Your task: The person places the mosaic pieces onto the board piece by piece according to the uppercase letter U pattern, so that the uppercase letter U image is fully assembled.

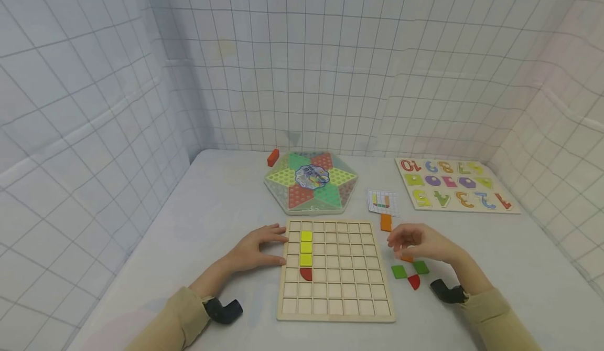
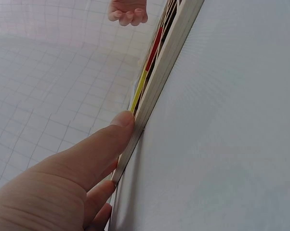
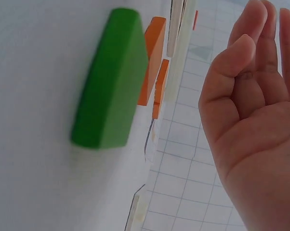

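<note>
A wooden grid board (image 1: 336,291) lies on the table with three yellow squares (image 1: 306,247) in one column and a red quarter-round piece (image 1: 306,274) below them. My left hand (image 1: 250,250) rests at the board's left edge, fingers extended; its thumb (image 2: 122,120) touches the rim in the left wrist view. To the right of the board my right hand (image 1: 422,242) hovers with loosely bent fingers and nothing in it. Beneath it lie an orange piece (image 1: 407,258), partly hidden, two green squares (image 1: 398,272) and another red quarter-round piece (image 1: 414,282).
Another orange piece (image 1: 386,222) sits by a printed pattern card (image 1: 377,199) beyond the board. Farther back are a hexagonal Chinese checkers board (image 1: 311,183), a small red block (image 1: 273,158) and a number puzzle board (image 1: 453,185). Grid-patterned walls enclose the table's back and sides.
</note>
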The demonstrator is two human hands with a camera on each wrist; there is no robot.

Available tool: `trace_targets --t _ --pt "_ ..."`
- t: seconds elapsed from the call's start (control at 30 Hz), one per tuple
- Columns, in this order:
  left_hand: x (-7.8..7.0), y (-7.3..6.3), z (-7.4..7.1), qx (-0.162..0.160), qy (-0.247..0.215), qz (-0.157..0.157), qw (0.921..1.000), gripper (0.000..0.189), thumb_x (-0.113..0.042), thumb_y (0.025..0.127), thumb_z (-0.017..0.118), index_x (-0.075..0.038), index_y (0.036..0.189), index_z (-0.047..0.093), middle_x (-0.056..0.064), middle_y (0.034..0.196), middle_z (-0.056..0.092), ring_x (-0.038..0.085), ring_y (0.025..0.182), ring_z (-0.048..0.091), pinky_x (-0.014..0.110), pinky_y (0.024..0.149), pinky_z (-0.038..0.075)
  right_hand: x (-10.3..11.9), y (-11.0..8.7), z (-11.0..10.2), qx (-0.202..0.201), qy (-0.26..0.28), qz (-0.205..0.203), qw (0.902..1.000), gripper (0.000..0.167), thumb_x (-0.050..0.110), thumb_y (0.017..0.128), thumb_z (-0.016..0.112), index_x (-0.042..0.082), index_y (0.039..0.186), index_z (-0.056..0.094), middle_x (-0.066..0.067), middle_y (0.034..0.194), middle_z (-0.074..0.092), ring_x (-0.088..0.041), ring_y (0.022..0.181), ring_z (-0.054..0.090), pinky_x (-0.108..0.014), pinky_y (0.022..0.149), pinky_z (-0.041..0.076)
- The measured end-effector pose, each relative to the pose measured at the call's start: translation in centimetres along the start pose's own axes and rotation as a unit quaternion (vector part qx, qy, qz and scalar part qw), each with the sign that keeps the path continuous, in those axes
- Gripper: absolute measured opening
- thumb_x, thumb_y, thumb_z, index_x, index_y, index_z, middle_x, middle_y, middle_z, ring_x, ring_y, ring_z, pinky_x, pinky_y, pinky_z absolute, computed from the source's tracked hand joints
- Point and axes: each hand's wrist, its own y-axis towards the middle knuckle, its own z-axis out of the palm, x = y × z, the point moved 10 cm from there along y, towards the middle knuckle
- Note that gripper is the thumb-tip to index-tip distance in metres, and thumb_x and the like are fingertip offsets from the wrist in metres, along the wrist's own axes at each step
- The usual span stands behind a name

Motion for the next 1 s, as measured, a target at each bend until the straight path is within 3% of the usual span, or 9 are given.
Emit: trace_targets --t 0.43,0.77,1.0 --pt "0.0 0.0 0.0 0.001 -0.001 -0.003 1.0000 0.052 -0.045 0.074 0.077 -0.019 0.117 0.067 0.001 0.139 0.048 0.028 0.136 0.030 0.053 0.109 0.022 -1.0 -0.9 -0.1 -0.005 -0.023 0.041 0.9989 0.022 0.001 0.086 0.064 0.000 0.108 0.061 -0.023 0.096 0.060 -0.016 0.079 0.058 -0.027 0.068 0.052" --pt "0.1 -0.1 0.0 0.002 0.003 -0.004 1.0000 0.053 -0.047 0.074 0.076 -0.020 0.118 0.067 -0.001 0.139 0.048 0.027 0.137 0.029 0.054 0.109 0.023 -1.5 -1.2 0.0 -0.002 -0.027 0.051 0.9983 0.024 0.002 0.085 0.066 -0.002 0.108 0.060 -0.022 0.097 0.061 -0.017 0.079 0.059 -0.027 0.068 0.052" --pt "0.0 0.0 0.0 0.000 0.000 0.001 1.0000 0.052 -0.046 0.074 0.077 -0.019 0.118 0.067 0.000 0.139 0.049 0.027 0.136 0.030 0.053 0.109 0.023 -2.3 -1.3 0.0 0.010 -0.037 0.066 0.9971 0.025 0.004 0.085 0.067 -0.002 0.108 0.060 -0.017 0.091 0.063 -0.015 0.072 0.059 -0.026 0.062 0.051"
